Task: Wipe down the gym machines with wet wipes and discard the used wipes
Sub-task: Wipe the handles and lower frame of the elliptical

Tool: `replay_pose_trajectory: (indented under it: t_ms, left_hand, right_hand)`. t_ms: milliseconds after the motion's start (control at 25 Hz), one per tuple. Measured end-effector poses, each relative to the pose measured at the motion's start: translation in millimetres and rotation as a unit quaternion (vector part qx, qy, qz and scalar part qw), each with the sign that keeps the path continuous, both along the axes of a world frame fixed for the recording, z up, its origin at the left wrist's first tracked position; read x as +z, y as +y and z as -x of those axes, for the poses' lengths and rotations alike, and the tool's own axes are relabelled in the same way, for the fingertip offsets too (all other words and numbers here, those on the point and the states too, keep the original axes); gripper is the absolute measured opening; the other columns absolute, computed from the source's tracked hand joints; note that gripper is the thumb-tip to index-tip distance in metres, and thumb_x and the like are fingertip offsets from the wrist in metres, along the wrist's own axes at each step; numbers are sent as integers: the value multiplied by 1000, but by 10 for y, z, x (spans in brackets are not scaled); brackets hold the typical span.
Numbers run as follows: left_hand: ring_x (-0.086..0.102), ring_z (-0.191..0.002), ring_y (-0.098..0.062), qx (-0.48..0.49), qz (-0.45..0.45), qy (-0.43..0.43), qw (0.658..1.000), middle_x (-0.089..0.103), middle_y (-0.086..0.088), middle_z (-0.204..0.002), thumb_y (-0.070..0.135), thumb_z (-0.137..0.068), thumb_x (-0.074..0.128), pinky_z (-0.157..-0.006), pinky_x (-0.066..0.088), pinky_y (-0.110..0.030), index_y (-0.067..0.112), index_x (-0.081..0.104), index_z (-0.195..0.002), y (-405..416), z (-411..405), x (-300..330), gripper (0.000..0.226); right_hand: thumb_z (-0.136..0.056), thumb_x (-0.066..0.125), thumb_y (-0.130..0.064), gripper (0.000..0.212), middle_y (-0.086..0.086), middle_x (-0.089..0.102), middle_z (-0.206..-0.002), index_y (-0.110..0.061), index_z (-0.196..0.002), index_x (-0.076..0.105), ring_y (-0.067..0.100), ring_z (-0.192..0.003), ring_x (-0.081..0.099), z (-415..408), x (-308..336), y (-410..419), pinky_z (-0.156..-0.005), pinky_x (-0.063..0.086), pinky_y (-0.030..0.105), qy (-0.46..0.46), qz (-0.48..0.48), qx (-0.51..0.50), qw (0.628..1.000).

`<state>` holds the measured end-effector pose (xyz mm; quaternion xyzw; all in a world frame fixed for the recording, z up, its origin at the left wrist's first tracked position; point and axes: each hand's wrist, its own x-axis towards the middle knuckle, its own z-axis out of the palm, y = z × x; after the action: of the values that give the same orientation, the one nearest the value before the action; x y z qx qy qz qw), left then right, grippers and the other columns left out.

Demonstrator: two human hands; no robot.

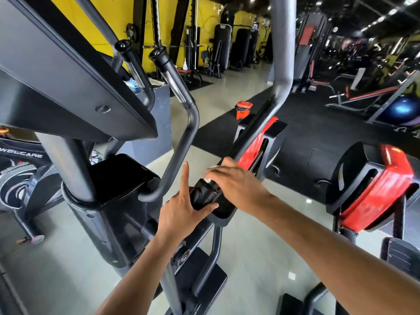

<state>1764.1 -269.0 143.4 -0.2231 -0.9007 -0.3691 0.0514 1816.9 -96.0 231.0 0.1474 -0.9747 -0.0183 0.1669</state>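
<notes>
Both of our bare forearms enter from the bottom edge and meet at the centre of the frame. Our left hand (181, 212) lies against the black joint housing (203, 194) of the gym machine (97, 178), index finger straight and pointing up, thumb stretched across the housing's lower side; the fingers are spread and extended, not curled. Our right hand (234, 180) sits on top of the same housing, fingers bent over a white wet wipe (208, 180), of which only a small edge shows beneath the fingertips. The wipe is pressed to the housing where the grey swing arm (280, 64) meets it, that arm rising to the top centre of the frame.

Left of centre we note a curved black handlebar (181, 142) ending near the left hand, and the machine's console panel (68, 71) filling the upper left. A red and black pedal (375, 189) stands at the right of the frame, another red part (256, 142) just above the right hand. An orange bin (243, 109) stands on the pale floor (261, 253) at upper centre, beside a black mat (318, 133). Yellow walls (102, 26) and further machines line the background; a blue ball (404, 109) sits at far right.
</notes>
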Motion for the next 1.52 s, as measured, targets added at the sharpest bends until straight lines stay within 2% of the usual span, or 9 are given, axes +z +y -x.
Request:
replay_pose_trajectory:
  t_ms: [200,360,640,800,920,1120,1240,1320,1520]
  left_hand:
    - [73,-86,-32,-13,-7,8,1000,73,-3,-90,82,-74,66,-78,60,-46,52,-19,-156,-17,-13,19,123]
    - [72,-95,-36,-18,-12,-2,1000,74,-4,-99,79,-75,69,-80,57,-45,53,-14,-157,-18,-23,21,120]
    - [73,-93,-35,-7,-8,2,1000,75,-5,-98,77,-73,71,-80,58,-46,54,-13,-156,13,-29,37,120]
    - [72,-88,-24,-27,-32,-33,999,72,7,-96,68,-75,78,-78,56,-41,62,-11,-153,7,-30,55,119]
    - [64,-68,-11,-90,-70,-36,993,63,14,-74,73,-79,70,-67,46,-25,56,-5,-157,-40,35,73,110]
    - [68,-84,-6,-105,-88,-7,991,69,13,-91,69,-86,63,-76,44,-8,43,3,-162,163,30,303,101]
    - [69,-85,-10,-139,-58,18,988,72,7,-94,72,-88,62,-86,55,-27,47,-5,-161,507,110,592,102]
    - [70,-84,-18,-146,-29,36,988,72,5,-103,75,-85,63,-89,58,-45,53,-9,-158,777,234,800,105]
    - [68,-74,-30,-90,11,51,995,68,-6,-95,69,-90,60,-76,61,-51,61,-5,-155,1176,341,957,92]
  right_hand:
    - [-88,57,17,45,-1,69,-130,-14,-117,72,27,-105,57,230,502,844,-82,58,41,164,112,-97,975]
    - [-92,63,9,38,-3,70,-129,-17,-118,72,28,-102,58,288,706,1190,-80,58,43,228,145,-114,956]
    - [-94,64,4,23,9,70,-127,-8,-112,73,34,-102,68,172,-17,591,-91,59,43,202,197,-21,959]
    - [-75,80,9,48,-3,67,-133,-16,-115,71,22,-99,64,3,-523,175,-75,62,34,121,144,64,980]
    - [-78,68,12,54,-10,62,-139,-20,-121,67,19,-105,62,61,-374,406,-66,62,33,103,94,81,987]
    - [-82,62,15,58,-7,63,-139,-18,-129,64,17,-110,44,323,344,1249,-76,61,44,192,71,16,979]
    - [-86,53,14,61,-8,59,-144,-19,-136,61,18,-118,42,365,856,1645,-83,58,47,192,32,-32,980]
    - [-83,54,14,63,-8,59,-144,-17,-138,60,23,-112,44,355,1089,1811,-68,59,46,207,-68,-7,976]
    - [-85,59,5,44,-6,67,-129,-13,-124,66,24,-99,42,301,1523,2042,-51,53,35,258,-206,83,940]
